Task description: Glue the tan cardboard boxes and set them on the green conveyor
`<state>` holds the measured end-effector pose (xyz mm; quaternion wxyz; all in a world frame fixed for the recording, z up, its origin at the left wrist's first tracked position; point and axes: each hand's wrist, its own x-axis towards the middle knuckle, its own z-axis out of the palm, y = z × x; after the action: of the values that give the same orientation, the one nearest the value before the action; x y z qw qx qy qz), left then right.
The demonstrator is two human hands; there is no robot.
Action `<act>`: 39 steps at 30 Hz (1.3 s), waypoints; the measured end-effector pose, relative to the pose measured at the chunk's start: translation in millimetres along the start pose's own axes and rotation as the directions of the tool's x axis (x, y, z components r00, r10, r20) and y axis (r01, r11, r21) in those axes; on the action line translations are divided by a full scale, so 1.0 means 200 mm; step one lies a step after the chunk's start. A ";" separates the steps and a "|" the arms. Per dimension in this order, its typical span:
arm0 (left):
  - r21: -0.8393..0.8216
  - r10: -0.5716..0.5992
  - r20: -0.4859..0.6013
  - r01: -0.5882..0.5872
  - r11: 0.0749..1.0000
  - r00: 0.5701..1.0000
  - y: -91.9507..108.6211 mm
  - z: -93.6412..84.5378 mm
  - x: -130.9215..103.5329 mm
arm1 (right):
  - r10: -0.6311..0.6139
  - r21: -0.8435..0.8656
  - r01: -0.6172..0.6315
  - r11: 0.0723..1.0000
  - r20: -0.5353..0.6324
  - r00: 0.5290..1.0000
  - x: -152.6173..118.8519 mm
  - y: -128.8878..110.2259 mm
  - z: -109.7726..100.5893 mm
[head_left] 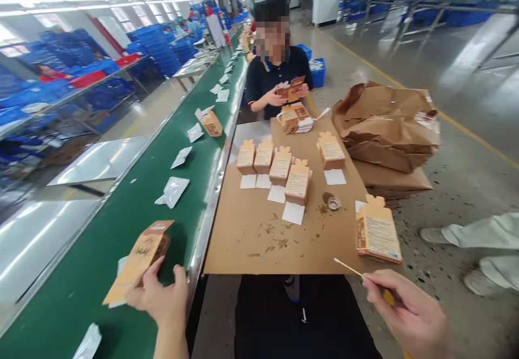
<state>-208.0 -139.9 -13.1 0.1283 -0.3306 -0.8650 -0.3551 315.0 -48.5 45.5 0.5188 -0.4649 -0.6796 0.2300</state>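
My left hand is over the green conveyor belt, its fingers at the lower side of an orange box with an upright flap. Thumb and fingers are apart, the fingertips touching the box. In my right hand, a thin cotton swab is pinched, its white tip pointing left near the front edge of the brown board. On the board stand several orange boxes with white flaps at their bases. A small clear dish lies beside dark stains. Another box stands at the right front corner.
White packets and an open box lie along the belt. Across the board a person holds flat cartons above a stack. Brown paper sacks lie right. Another person's legs show at the right edge.
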 end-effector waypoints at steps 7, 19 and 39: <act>0.170 -0.056 -0.209 0.093 0.981 0.976 0.04 -0.13 0.14 | 0.127 0.026 -0.126 0.992 -0.044 0.991 -0.04 0.10 0.01; 0.366 -0.028 0.666 -0.294 0.883 0.745 0.17 -0.17 0.68 | 0.132 0.115 -0.134 0.984 0.021 0.991 -0.07 0.07 0.06; -0.166 0.347 0.372 -0.306 0.937 0.861 0.29 -0.02 0.13 | 0.143 0.220 -0.153 0.963 0.060 0.988 -0.07 0.02 0.15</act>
<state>-189.6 -99.0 32.8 -0.0079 -0.5433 -0.7850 -0.2974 288.6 -53.2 25.7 0.5344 -0.4479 -0.6236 0.3534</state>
